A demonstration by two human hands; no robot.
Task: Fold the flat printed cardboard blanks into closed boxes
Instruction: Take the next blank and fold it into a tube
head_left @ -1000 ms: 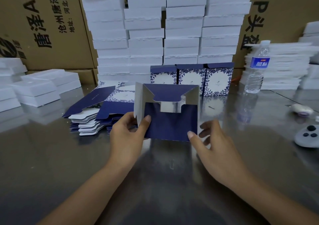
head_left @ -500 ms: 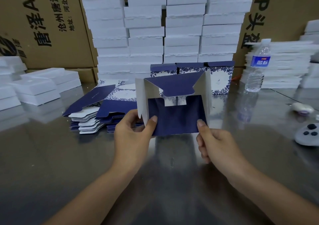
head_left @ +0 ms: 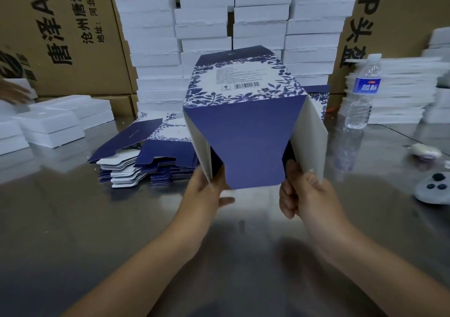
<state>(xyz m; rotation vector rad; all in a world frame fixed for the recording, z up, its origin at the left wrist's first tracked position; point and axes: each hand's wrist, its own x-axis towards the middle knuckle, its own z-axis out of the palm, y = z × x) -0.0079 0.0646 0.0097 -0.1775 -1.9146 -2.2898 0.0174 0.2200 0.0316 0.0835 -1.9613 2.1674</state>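
Observation:
I hold a half-formed blue and white box (head_left: 246, 131) above the steel table, tipped so its open end faces me. Its floral panel with a barcode faces up, a long navy flap hangs toward me, and white side flaps stand out on both sides. My left hand (head_left: 207, 195) grips the lower left side flap. My right hand (head_left: 306, 195) pinches the lower right side flap. A stack of flat printed blanks (head_left: 143, 161) lies on the table to the left. Finished blue boxes (head_left: 316, 100) stand behind, mostly hidden.
White foam trays (head_left: 204, 22) are piled high at the back, with more at the left (head_left: 56, 124) and right (head_left: 399, 90). A water bottle (head_left: 362, 93) stands at the right. A grey controller (head_left: 433, 190) lies near the right edge. Brown cartons line the wall. Another person's hand (head_left: 14, 93) shows far left.
I have lifted the box off the table and tipped it over, so the barcode panel now faces up. Both hands shifted to the lower side flaps.

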